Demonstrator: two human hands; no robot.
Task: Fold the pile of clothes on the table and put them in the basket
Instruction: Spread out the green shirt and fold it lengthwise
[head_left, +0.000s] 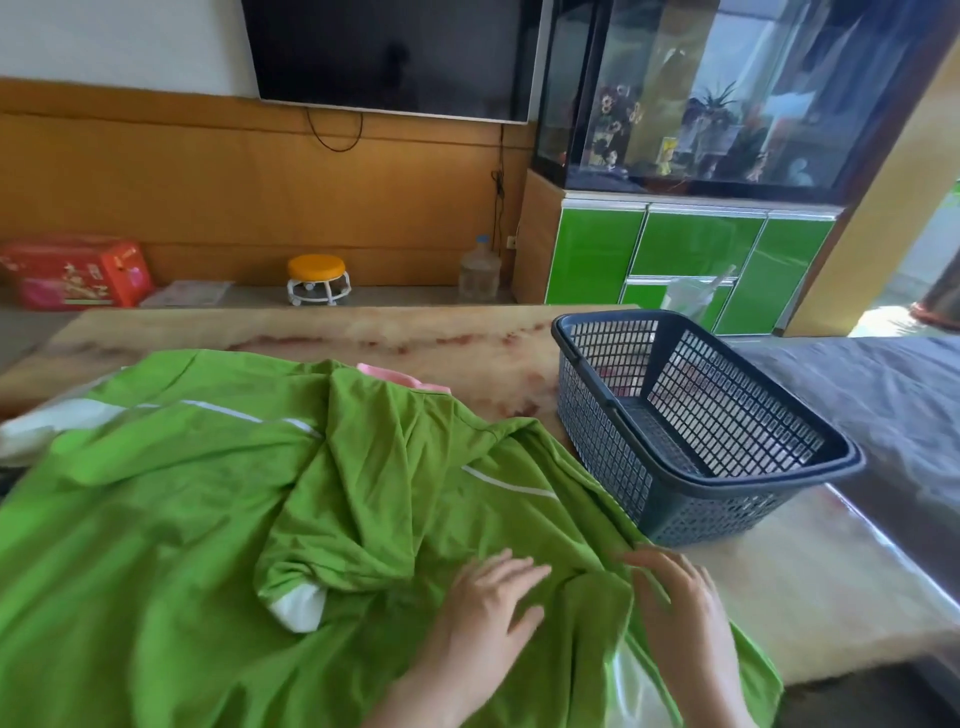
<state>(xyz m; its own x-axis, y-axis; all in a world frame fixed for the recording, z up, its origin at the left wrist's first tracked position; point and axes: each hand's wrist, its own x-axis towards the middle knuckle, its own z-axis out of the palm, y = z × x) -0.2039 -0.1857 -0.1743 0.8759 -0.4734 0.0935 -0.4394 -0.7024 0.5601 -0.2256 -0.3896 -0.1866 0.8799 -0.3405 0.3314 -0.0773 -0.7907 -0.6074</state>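
Observation:
A large green garment (208, 519) with white stripes and white cuffs lies spread and rumpled over the near half of the table (363, 332). A bit of pink cloth (400, 376) peeks out behind it. My left hand (488, 603) rests flat on the green fabric with fingers spread. My right hand (675, 597) lies on the garment's right edge, fingers extended over a fold. A dark blue mesh basket (696, 421) stands on the table's right side, beyond my right hand, and looks to hold nothing.
The table's right edge (852, 561) runs close by the basket, with a grey covered surface (883, 395) past it. Beyond the table are a green cabinet (691, 249) under a fish tank, a small orange stool (317, 278), a water bottle (480, 270) and a red box (78, 273).

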